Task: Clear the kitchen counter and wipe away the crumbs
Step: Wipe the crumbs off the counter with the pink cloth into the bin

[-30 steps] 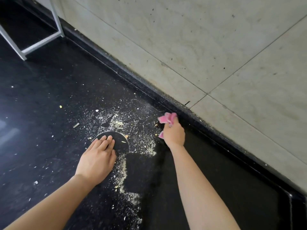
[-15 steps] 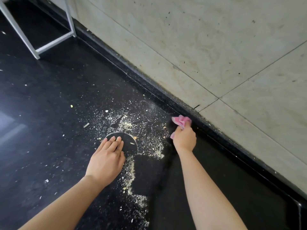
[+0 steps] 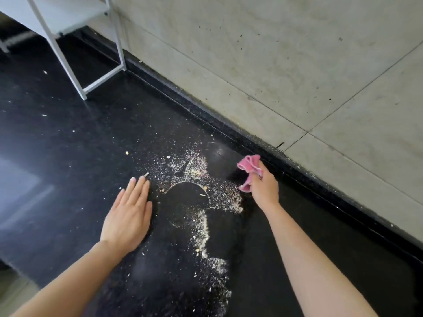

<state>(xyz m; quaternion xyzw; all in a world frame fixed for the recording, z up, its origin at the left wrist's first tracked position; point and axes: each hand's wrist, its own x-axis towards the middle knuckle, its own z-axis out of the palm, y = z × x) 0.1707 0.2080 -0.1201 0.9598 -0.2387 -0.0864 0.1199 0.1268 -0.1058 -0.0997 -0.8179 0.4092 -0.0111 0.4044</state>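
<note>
Pale crumbs (image 3: 201,227) lie scattered over the black counter (image 3: 68,156), around a clean round patch in the middle and in a trail toward me. My right hand (image 3: 263,188) grips a bunched pink cloth (image 3: 249,167) just right of the crumbs, close to the counter's back edge. My left hand (image 3: 128,216) rests flat on the counter, fingers straight, just left of the round patch.
A tiled beige wall (image 3: 274,65) runs along the back behind a black raised edge (image 3: 297,165). A white metal rack (image 3: 75,65) stands on the counter at the far left. A few stray crumbs dot the counter's left part.
My left hand has slid left, off the round clean patch, which now shows whole. My right hand with the cloth has stayed near the back edge. The view has tilted up, showing more rack.
</note>
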